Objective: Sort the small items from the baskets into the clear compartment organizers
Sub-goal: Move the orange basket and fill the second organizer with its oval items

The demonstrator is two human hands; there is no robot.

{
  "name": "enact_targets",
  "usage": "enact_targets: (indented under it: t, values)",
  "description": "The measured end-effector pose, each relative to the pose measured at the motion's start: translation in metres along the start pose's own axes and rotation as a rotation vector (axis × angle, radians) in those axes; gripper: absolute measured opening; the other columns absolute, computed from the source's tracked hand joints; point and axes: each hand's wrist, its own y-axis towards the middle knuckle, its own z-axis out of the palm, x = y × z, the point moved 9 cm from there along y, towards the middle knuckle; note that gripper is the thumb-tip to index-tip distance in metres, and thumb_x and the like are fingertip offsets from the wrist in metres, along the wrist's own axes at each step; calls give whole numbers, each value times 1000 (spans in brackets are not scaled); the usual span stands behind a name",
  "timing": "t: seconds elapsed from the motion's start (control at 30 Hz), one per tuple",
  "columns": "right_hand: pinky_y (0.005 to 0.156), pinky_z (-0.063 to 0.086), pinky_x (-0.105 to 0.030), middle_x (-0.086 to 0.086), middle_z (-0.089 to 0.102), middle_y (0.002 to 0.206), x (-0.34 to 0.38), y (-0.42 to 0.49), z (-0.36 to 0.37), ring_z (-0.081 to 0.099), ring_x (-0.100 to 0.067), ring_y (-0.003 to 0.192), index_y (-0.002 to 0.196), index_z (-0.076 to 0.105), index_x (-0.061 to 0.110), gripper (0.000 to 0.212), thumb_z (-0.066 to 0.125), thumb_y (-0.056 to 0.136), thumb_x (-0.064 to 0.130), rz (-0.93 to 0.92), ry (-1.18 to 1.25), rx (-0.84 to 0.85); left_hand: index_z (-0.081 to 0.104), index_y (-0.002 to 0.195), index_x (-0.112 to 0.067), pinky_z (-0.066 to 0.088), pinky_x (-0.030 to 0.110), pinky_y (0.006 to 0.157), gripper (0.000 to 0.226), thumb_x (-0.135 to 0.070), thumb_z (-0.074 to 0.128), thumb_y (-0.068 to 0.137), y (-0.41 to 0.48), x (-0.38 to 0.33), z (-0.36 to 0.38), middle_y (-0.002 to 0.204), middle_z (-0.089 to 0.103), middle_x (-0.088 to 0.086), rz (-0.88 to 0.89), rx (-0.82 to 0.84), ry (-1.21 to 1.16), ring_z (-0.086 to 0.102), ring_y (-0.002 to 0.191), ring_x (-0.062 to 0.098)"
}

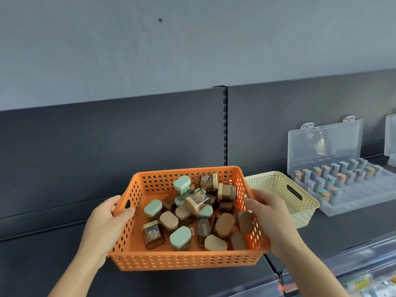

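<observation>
A dark grey metal shelf point(351, 228) carries a cream perforated plastic basket point(300, 207); just right of it sits a clear lidded compartment organizer point(351, 196) (lid upright).

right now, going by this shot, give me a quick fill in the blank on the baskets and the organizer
1. Both hands, left hand and right hand, grip the ____ basket by its sides.
2. The cream basket beside it looks ____.
3. The clear organizer on the shelf has its lid ____.
4. The small items in the held basket have mint, beige and ____ caps.

Missing words: orange; empty; open; brown
</observation>
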Motion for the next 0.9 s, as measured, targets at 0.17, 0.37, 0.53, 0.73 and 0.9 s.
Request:
enact_targets:
  t: [0.17, 0.37, 0.53, 0.73, 0.9]
  values:
    - [74, 59, -44, -4, 72, 80, 8, 1, 32, 69, -25, 79, 81, 66, 24, 18, 54, 92, 16, -15, -67, 26, 57, 84, -33, 50, 35, 65, 20, -16, 59, 93, 11, 24, -22, 88, 69, -4, -21, -8, 35, 66, 83, 18]
    - [61, 57, -32, -5, 73, 75, 12, 10, 56, 72, -22, 70, 82, 67, 18, 15, 55, 91, 15, 0, -94, 84, 64, 96, -25, 50, 33, 63, 9, -18, 59, 92, 20, 45, -48, 88, 71, -4, -31, -66, 60, 68, 81, 17]
    - [60, 53, -31, -6, 73, 74, 0, 27, 82, 71, -20, 69, 86, 65, 9, 14, 54, 91, 16, 79, -166, 176, 64, 93, -24, 52, 35, 64, 9, -17, 58, 90, 26, 60, -49, 85, 70, -2, -58, -127, 120, 65, 80, 16]
    - [59, 48, -27, -6, 72, 79, -17, 40, 94, 68, -18, 77, 89, 66, 8, 11, 56, 87, 13, 118, -266, 246, 64, 94, -25, 51, 32, 65, 10, -18, 58, 91, 26, 81, -51, 87, 69, -5, -105, -174, 144, 65, 82, 13]
    - [57, 46, -26, -4, 70, 77, -5, 43, 83, 67, -14, 70, 80, 63, 15, 14, 54, 90, 13, 76, -209, 219, 64, 104, -24, 52, 34, 66, 13, -22, 59, 91, 26, 72, -44, 92, 69, -6, -112, -155, 119, 65, 85, 14]
